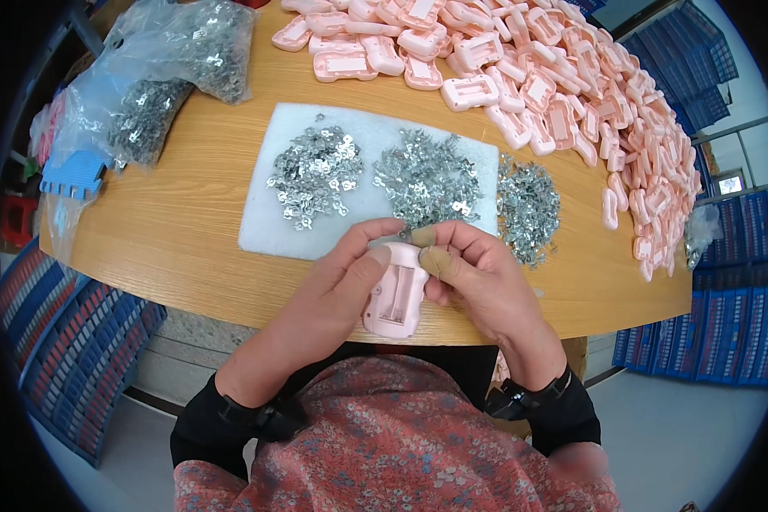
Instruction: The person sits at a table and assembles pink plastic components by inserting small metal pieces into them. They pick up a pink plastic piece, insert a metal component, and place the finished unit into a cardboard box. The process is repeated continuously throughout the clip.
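Observation:
A pale pink plastic shell (410,318) with a long battery compartment is held at the table's near edge, its open compartment facing up. My left hand (337,286) is closed around its left side, thumb lying on the upper part. At the shell's upper right, my right hand (486,282) has thumb and forefinger pinched together, both with tan coverings on their tips. Anything small between them is hidden. Just beyond my hands lies a white foam pad (269,226) with two heaps of small metal contact pieces, a left heap (316,175) and a right heap (427,175).
A third metal heap (527,209) lies right of the pad. Many pink shells (555,81) pile up along the far and right side. Clear bags of metal pieces (149,111) and a blue foam piece (75,175) occupy the far left. Blue racks (85,358) stand beyond the table.

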### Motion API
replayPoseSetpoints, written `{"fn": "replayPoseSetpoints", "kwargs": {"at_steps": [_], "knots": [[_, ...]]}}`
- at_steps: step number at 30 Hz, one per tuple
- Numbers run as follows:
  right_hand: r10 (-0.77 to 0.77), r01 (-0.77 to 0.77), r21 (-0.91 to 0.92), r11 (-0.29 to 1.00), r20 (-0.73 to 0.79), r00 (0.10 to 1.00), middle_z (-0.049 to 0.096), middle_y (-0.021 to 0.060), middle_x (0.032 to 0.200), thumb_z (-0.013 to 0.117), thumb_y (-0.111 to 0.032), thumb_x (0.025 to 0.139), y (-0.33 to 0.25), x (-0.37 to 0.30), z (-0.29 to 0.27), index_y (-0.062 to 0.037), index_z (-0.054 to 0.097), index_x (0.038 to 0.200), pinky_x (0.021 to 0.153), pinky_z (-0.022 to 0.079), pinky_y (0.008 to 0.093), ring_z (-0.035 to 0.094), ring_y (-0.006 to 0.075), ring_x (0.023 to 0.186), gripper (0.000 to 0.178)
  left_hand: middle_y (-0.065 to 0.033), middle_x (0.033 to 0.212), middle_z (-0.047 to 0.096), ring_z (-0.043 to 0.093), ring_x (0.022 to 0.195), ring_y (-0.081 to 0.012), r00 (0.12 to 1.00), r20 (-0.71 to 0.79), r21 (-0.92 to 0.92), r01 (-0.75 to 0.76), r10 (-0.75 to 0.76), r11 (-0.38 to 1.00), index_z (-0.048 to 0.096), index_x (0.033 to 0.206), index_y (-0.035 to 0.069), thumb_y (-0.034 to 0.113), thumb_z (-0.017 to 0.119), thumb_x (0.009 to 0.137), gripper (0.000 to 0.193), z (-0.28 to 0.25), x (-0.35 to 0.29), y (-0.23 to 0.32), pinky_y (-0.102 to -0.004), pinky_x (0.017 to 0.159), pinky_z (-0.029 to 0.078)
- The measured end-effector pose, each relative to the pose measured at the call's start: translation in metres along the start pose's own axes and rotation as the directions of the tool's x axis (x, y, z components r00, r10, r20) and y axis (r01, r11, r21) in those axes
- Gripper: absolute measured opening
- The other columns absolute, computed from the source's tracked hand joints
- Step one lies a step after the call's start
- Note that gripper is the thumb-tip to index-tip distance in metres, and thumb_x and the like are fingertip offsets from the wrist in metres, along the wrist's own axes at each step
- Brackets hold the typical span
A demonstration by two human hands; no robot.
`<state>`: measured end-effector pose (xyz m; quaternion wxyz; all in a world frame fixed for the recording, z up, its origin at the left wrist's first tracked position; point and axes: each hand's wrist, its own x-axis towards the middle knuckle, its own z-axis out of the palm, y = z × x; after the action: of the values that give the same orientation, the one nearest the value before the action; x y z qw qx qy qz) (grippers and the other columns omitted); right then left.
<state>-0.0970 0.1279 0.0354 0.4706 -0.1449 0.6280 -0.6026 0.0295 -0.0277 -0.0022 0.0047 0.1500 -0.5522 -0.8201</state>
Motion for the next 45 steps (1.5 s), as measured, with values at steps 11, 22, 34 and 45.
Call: {"fn": "replayPoseSetpoints", "kwargs": {"at_steps": [11, 22, 34, 45], "knots": [[-0.028, 0.027, 0.072, 0.997, 0.007, 1.000, 0.064, 0.0014, 0.090, 0.062, -0.014, 0.098, 0.010, -0.003, 0.004, 0.0004, 0.060, 0.119, 0.064, 0.049, 0.0209, 0.058, 0.0060, 0.070, 0.026, -0.0088, 0.098, 0.060, 0.060, 0.084, -0.0123, 0.987, 0.038, 0.522, -0.153, 0.156, 0.839, 0.048, 0.130, 0.001, 0.012, 0.051, 0.099, 0.034, 0.008, -0.003, 0.010, -0.0308, 0.074, 0.051], [-0.372, 0.368, -0.281, 0.886, 0.041, 0.927, 0.053, -0.0038, 0.079, 0.067, 0.000, 0.088, 0.015, 0.000, 0.007, -0.0032, 0.059, 0.122, 0.062, 0.042, 0.0202, 0.051, 0.0033, 0.068, 0.034, -0.0069, 0.082, 0.055, 0.040, 0.055, -0.0100, 0.930, 0.266, -0.618, 0.366, -0.252, 0.696, 0.050, 0.129, 0.000, 0.018, 0.038, 0.102, 0.034, -0.013, 0.002, 0.010, -0.0227, 0.044, 0.033], [-0.451, 0.476, -0.680, 0.558, 0.233, 0.861, 0.061, 0.0104, 0.078, 0.070, -0.007, 0.080, -0.014, 0.008, 0.000, -0.0037, 0.069, 0.098, 0.062, 0.049, 0.0346, 0.062, 0.0249, 0.068, 0.018, -0.0034, 0.104, 0.065, 0.064, 0.089, -0.0105, 0.968, 0.196, -0.337, 0.218, -0.158, 0.916, 0.042, 0.146, 0.003, 0.009, 0.054, 0.098, 0.050, -0.026, -0.022, 0.012, -0.0245, 0.079, 0.053], [-0.462, 0.498, -0.848, 0.182, 0.374, 0.804, 0.064, 0.0133, 0.089, 0.066, -0.006, 0.080, -0.027, 0.054, 0.016, -0.0041, 0.068, 0.096, 0.077, 0.051, 0.0435, 0.063, 0.0340, 0.086, 0.017, -0.0153, 0.105, 0.063, 0.065, 0.095, -0.0279, 0.970, -0.188, -0.730, -0.033, -0.154, 0.682, 0.048, 0.134, 0.007, 0.025, 0.063, 0.089, 0.051, -0.051, -0.043, 0.001, -0.0585, 0.073, 0.062]]}}
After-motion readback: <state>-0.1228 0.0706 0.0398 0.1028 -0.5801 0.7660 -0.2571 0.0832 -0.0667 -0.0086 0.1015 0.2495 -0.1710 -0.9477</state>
